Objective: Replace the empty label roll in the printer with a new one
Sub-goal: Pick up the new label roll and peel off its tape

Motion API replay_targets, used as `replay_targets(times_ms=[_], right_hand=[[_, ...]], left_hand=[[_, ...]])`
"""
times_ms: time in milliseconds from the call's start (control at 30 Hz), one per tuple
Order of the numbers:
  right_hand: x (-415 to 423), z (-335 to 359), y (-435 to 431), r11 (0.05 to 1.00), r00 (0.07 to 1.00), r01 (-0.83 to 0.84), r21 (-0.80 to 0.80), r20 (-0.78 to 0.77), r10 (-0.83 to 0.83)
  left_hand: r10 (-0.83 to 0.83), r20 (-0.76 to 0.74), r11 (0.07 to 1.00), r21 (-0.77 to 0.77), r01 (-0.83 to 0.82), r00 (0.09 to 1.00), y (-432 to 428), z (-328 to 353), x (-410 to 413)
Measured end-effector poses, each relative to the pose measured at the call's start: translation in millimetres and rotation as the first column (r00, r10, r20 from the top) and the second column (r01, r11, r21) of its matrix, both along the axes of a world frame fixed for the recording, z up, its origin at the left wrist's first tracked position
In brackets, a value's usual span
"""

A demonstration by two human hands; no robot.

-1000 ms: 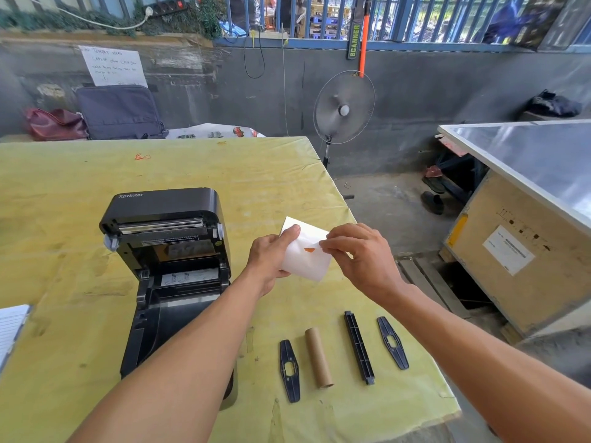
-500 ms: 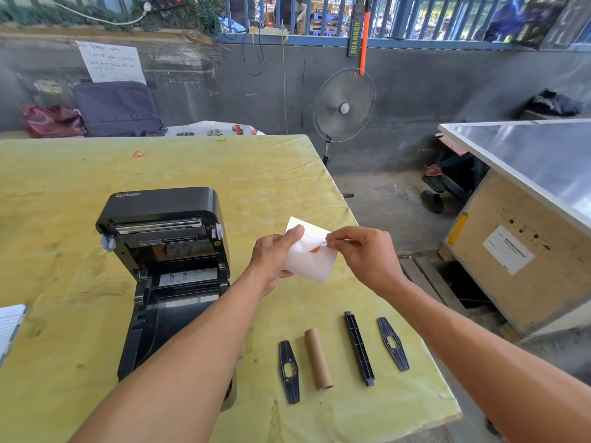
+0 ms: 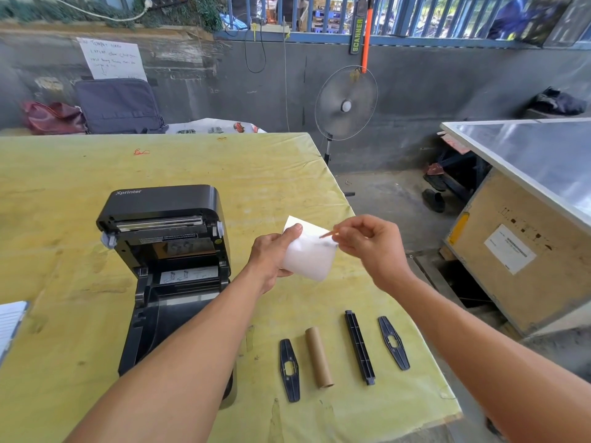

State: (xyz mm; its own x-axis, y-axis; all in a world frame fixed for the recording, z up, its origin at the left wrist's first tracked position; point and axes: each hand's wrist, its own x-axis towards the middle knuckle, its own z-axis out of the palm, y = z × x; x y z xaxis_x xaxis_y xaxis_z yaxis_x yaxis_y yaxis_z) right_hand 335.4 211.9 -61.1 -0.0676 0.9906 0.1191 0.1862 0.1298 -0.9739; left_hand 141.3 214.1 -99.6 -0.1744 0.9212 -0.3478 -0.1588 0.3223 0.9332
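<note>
A black label printer [image 3: 166, 251] stands with its lid raised on the yellow table [image 3: 224, 167]. Just right of it, above the table, my left hand [image 3: 275, 254] grips a new white label roll [image 3: 311, 257]. My right hand [image 3: 371, 244] pinches a small orange sticker at the roll's upper right, lifted off the paper. On the table near the front edge lie the empty brown cardboard core [image 3: 319, 357], a long black spindle bar [image 3: 359, 346] and two flat black side guides [image 3: 289, 369], [image 3: 393, 342].
A white pad [image 3: 11, 324] pokes in at the table's left edge. The table's right edge drops to a concrete floor. A wooden crate with a metal top [image 3: 524, 238] stands to the right. A standing fan [image 3: 345, 103] and bags [image 3: 118, 105] are beyond the table.
My right hand has peeled the orange sticker off the roll and drawn it up and to the right. My left hand keeps the roll in the same place.
</note>
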Motion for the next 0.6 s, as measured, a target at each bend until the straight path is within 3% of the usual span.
replay_targets(times_ms=[233,433,600], right_hand=[[15.8,11.8,11.6,0.987,0.982,-0.131,-0.097,-0.149,0.115],[12.6,6.7,11.6,0.975,0.988,-0.131,-0.180,-0.104,0.114],[16.7,-5.3,19.1,0.966,0.992,-0.111,-0.232,0.026,0.120]], left_hand=[[0.016,0.002,0.999,-0.028,-0.016,1.000,-2.8,-14.0,-8.0],[0.021,0.006,0.999,-0.046,-0.021,1.000,-1.8,-18.9,-8.6],[0.033,0.019,0.998,-0.063,-0.031,0.999,1.4,-25.7,-7.9]])
